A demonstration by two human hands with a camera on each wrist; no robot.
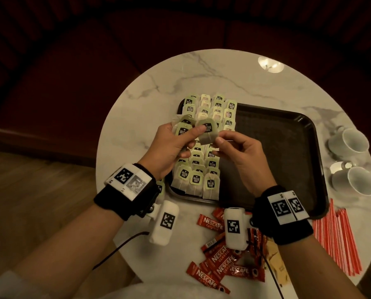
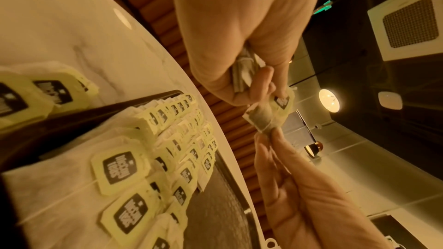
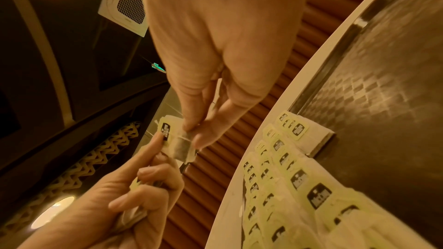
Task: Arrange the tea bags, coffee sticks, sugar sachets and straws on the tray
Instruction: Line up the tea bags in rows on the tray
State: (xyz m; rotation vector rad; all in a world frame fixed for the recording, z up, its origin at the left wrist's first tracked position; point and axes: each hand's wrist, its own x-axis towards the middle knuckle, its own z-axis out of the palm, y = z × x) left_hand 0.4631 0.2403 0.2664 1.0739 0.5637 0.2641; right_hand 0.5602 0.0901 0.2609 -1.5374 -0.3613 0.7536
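The tea bag (image 1: pixel 207 131) I am working with is up in the air over the left part of the tray (image 1: pixel 288 134), between my two hands; my right hand (image 1: pixel 243 156) pinches its lower corner with thumb and finger; my left hand (image 1: pixel 169 147) holds the other side, and it also grips a small bunch of tea bags (image 1: pixel 182 128) in its curled fingers; under my hands, rows of tea bags (image 1: pixel 199 175) lie flat and overlap on the left part of the dark tray; the right part of the tray is bare; the tray sits on the round marble surface (image 1: pixel 158 87); red coffee sticks (image 1: pixel 219 262) lie in a loose pile near me; red straws (image 1: pixel 340 238) lie on my right; two white cups (image 1: pixel 353 160) stand beside the tray's right edge.
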